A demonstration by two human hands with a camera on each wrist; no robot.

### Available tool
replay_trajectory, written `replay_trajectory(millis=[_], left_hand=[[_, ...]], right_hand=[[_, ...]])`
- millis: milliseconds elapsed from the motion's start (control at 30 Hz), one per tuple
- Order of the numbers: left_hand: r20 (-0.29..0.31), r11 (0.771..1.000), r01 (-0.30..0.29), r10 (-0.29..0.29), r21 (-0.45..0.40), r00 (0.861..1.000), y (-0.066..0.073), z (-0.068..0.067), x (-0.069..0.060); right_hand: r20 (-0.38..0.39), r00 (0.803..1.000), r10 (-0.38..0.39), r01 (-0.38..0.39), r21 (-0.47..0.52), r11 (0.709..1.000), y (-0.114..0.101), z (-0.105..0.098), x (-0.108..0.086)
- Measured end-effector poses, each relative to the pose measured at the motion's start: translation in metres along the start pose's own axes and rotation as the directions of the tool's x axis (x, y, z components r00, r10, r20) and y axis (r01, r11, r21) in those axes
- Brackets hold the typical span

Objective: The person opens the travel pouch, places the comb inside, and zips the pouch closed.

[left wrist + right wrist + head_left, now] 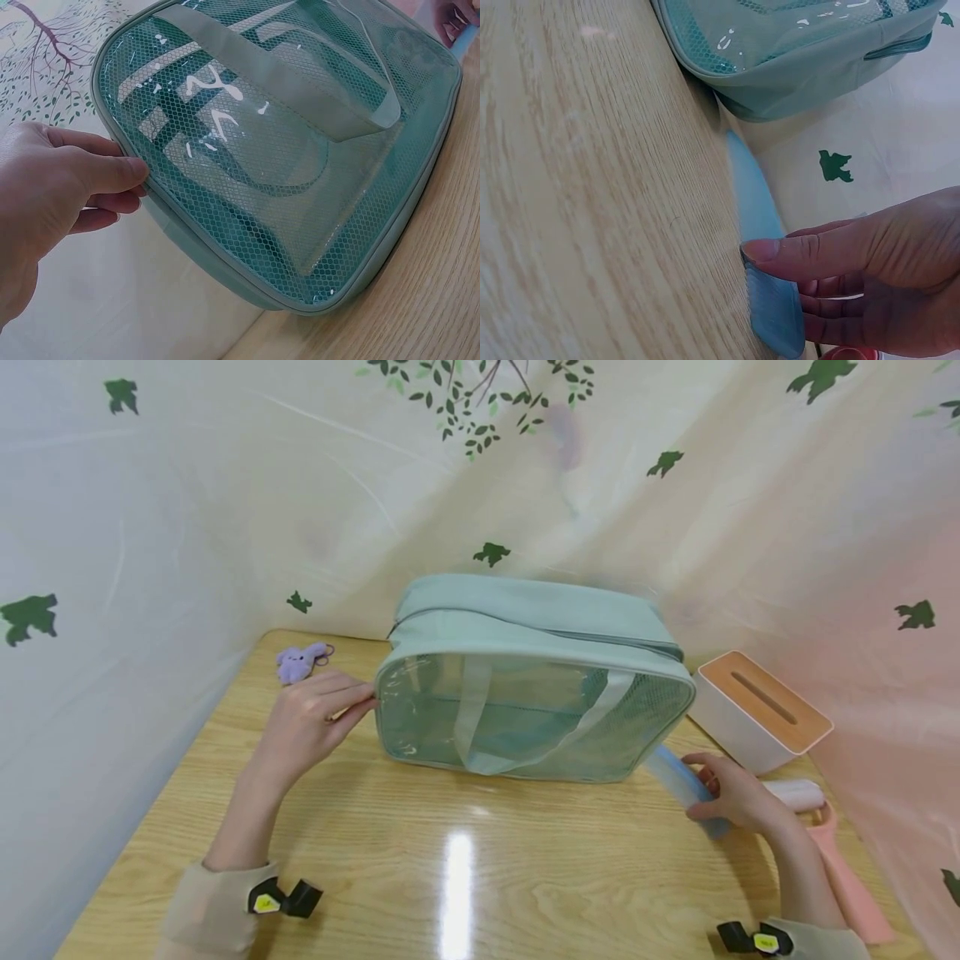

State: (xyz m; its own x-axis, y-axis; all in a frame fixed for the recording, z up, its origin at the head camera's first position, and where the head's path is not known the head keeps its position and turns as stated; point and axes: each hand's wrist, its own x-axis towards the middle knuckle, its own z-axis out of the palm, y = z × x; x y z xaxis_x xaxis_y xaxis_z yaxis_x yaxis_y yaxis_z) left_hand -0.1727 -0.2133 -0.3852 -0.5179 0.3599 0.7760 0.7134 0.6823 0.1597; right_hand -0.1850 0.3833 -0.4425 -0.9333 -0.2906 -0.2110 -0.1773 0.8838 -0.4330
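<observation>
Mint-green bag point(536, 685): standing on the worktop point(360, 877), sitting mid-frame in the head view; see-through front panel facing the viewer.
Bag strap point(471, 710): hanging in a loop across the front panel, coming down to the bag's lower edge.
Left hand point(307, 718): reaching in at centre left; thumb and fingers closing narrow, pinching the bag's left edge.
Blue item point(678, 781): lying slantwise at lower right, long and flat, showing ridges along one edge in the right wrist view; far end pointing at the bag's lower right corner, can't tell if touching.
Right hand point(738, 789): coming in at lower right; thumb and fingers holding the blue item near its closer end.
Tissue box point(765, 710): standing right of the bag, showing a slotted wood-coloured top.
White roll point(798, 795): lying just beyond the right wrist, partly hiding behind it.
Pink item point(851, 889): lying at the lower right edge, forearm partly covering it.
Purple plush point(300, 662): resting at the worktop's far left corner, just beyond the left hand.
Curtain point(315, 485): hanging behind, showing green leaf and bird shapes.
</observation>
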Motion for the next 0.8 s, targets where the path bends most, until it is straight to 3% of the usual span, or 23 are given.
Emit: replay_trajectory(millis=[500, 800], left_hand=[[0.001, 1.0, 0.001, -0.001, 0.0, 1.0, 0.0004, -0.0002, 0.0001], [0.006, 1.0, 0.009, -0.009, 0.008, 1.0, 0.0002, 0.0001, -0.0007]], right_hand=[[0.066, 0.998, 0.009, -0.015, 0.088, 0.996, -0.0049, 0.0015, -0.0028], [0.017, 0.999, -0.032, 0.031, 0.09, 0.995, -0.0035, 0.0003, -0.0066]])
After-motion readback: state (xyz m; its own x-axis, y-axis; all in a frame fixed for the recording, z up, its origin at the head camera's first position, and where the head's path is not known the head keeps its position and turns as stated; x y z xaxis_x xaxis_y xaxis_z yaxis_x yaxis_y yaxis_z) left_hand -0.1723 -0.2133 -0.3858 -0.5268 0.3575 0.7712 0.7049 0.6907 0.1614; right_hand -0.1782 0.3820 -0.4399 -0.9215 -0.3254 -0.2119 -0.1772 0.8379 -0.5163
